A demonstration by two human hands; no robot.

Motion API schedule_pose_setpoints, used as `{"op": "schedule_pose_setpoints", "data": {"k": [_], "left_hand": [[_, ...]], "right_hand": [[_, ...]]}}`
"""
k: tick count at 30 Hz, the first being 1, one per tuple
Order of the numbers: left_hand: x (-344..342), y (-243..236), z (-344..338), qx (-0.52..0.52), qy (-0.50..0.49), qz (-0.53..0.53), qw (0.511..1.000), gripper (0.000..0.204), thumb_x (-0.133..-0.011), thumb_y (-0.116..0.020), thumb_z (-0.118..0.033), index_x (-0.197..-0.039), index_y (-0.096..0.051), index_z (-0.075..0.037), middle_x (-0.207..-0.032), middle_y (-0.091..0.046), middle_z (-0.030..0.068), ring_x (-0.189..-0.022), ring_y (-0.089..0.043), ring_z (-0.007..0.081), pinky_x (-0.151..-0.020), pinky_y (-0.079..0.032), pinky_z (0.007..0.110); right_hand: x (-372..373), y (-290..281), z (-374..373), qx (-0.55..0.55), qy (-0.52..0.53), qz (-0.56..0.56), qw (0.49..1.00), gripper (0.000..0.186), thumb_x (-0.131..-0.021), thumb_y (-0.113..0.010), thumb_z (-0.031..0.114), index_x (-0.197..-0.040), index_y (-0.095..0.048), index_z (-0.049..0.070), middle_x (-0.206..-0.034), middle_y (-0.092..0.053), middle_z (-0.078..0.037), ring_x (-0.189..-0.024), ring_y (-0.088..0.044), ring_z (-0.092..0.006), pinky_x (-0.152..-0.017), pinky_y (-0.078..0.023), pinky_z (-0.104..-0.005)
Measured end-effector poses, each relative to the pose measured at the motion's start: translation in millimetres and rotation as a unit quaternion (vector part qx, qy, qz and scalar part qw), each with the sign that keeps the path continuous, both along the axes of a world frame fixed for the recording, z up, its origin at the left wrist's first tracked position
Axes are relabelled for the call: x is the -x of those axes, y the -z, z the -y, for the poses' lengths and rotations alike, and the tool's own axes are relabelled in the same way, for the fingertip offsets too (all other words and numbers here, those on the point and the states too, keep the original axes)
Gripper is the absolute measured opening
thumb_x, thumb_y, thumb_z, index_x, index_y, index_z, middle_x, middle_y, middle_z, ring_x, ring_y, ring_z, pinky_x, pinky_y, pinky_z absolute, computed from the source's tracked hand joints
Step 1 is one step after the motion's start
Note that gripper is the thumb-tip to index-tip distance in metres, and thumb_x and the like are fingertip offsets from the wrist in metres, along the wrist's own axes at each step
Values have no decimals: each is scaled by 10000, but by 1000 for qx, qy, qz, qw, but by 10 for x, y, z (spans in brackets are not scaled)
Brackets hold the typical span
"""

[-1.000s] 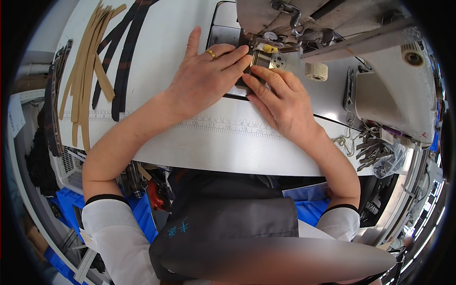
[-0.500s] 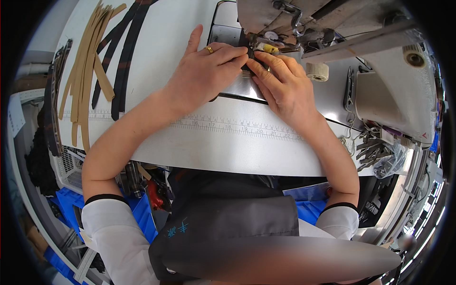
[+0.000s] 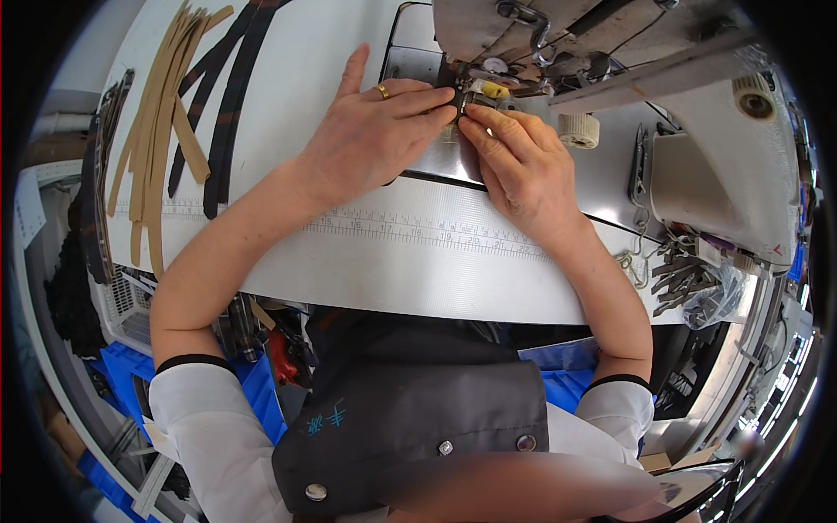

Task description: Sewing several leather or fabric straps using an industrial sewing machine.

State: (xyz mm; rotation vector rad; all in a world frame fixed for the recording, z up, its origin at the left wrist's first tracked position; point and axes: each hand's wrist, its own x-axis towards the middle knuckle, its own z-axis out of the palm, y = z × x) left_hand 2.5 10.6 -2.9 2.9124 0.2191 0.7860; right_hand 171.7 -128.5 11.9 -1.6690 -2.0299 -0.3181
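My left hand (image 3: 379, 126) reaches in with its thumb spread and its fingers stretched out flat, the fingertips by the needle area of a sewing machine (image 3: 501, 39). Beneath those fingertips a small dark strip (image 3: 461, 103) shows next to the presser foot; most of it is hidden. From the other side my right hand (image 3: 525, 170) bends its fingers together, index and thumb pinching at the strip's near end. Both hands rest over the shiny metal machine bed (image 3: 440, 159). A yellow part (image 3: 495, 90) sits just beyond the right fingers.
Tan strips (image 3: 157, 131) and black strips (image 3: 234, 109) lie on the white table (image 3: 384, 275) at left. A ruler scale (image 3: 418, 235) runs along its front. At right are the machine's pale column (image 3: 697, 179), metal pieces (image 3: 676, 283) and a clear plastic bag (image 3: 715, 296).
My right hand has shifted slightly, its fingers drawn closer together, uncovering more of the strip by the presser foot. The left hand stays almost in place.
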Motion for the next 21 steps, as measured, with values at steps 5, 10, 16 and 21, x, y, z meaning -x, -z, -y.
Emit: {"op": "schedule_pose_setpoints", "data": {"k": [5,10,16,21], "left_hand": [[-34,-50,28,-14,-17,14,1000,219,-813,-666,-163,-1030,-698,-151,-1113,-608,-53,-1092,-545,149,-1063,-225,651],[-52,-49,0,-27,-23,11,999,207,-815,-669,-163,-1019,-699,-143,-1109,-601,-39,-1079,-549,162,-1062,-224,654],[-35,-13,-38,-10,5,31,999,182,-835,-666,-190,-1009,-699,-143,-1057,-640,-53,-948,-612,131,-1078,-231,624],[-37,-15,-55,-13,18,40,999,178,-841,-660,-186,-1008,-697,-140,-1065,-648,-45,-923,-625,134,-1094,-235,597]], "right_hand": [[-14,3,-14,6,4,1,1000,382,-706,-675,8,-1085,-671,59,-1116,-626,-48,-910,-605,-239,-756,-505,-337],[-43,22,-60,-20,13,21,999,391,-710,-676,21,-1097,-674,78,-1113,-629,-36,-905,-602,-229,-732,-504,-325],[-55,53,-36,-31,19,26,999,391,-705,-688,32,-1092,-680,92,-1095,-655,-5,-884,-607,-199,-665,-509,-292],[-46,49,-37,-30,22,24,999,386,-703,-693,29,-1084,-683,93,-1094,-654,-3,-881,-610,-195,-651,-512,-290]]}}
